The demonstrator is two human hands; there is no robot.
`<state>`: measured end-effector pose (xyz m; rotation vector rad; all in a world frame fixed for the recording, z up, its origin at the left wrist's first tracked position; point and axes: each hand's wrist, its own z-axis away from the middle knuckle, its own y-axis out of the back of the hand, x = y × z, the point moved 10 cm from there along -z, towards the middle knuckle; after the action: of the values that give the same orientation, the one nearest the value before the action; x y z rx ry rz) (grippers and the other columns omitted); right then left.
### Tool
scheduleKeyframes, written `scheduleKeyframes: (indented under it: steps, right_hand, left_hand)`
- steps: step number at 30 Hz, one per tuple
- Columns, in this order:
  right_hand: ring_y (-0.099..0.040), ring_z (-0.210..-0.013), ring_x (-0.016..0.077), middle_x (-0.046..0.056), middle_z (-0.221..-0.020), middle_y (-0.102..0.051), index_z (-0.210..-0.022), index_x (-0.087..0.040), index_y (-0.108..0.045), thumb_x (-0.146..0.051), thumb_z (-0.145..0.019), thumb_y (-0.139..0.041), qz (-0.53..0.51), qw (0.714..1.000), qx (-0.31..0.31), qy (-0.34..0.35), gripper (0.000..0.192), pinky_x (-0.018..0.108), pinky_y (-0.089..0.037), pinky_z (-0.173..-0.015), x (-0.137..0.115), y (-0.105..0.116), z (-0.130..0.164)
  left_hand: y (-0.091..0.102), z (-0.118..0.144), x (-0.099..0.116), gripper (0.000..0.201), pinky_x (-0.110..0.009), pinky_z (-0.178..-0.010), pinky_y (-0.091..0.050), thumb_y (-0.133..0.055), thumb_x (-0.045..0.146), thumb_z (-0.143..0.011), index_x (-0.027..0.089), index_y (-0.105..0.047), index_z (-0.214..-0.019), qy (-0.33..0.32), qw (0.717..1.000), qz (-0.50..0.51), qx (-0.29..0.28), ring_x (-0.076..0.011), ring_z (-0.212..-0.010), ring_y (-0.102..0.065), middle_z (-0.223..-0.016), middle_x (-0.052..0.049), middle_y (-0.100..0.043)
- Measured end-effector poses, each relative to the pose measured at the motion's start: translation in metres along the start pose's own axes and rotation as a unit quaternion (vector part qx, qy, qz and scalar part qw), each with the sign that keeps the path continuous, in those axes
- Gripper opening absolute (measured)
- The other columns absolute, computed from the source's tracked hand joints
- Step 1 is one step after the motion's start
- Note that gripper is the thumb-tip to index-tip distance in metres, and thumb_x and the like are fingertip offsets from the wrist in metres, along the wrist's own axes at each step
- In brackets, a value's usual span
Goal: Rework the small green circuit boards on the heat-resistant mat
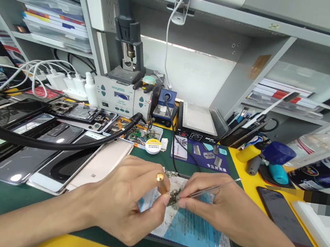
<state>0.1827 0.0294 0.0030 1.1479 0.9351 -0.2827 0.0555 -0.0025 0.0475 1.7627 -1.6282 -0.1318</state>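
In the head view, my left hand (130,196) is closed in a pinch around a short gold-coloured tool handle (161,182) with a rounded end; its working tip is hidden by the fingers. My right hand (214,208) pinches a slim metal tool (214,189), whose thin rear end sticks out to the upper right. Between the two sets of fingertips is a small dark circuit board (173,197), partly covered by them. Beneath it lies a stained blue-and-white pad (195,234). Another small board piece (171,174) rests at the pad's far edge.
Several phones (64,158) lie to the left, crossed by a thick black hose (57,144). Behind stand a grey rework station (122,97), a tray of small boards (129,133) and a heating plate (198,122). A dark phone (288,226) lies at the right.
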Motion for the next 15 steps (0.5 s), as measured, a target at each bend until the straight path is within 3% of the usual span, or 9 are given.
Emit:
scheduleKeyframes:
  steps: [15]
  right_hand:
    - [-0.069,-0.078,0.0168,-0.002,-0.085,-0.076,-0.082,-0.024,-0.078,-0.028,-0.091,-0.071,0.005,1.000,-0.004,-0.009,0.013,0.028,-0.052,-0.074,0.0000,-0.0007,0.0001]
  left_hand:
    - [0.0031,-0.0001,0.0032,0.013,-0.027,-0.050,-0.042,-0.059,0.005,-0.078,0.015,-0.054,-0.085,-0.007,1.000,0.000,0.013,-0.0136,-0.055,-0.059,-0.068,-0.002,-0.064]
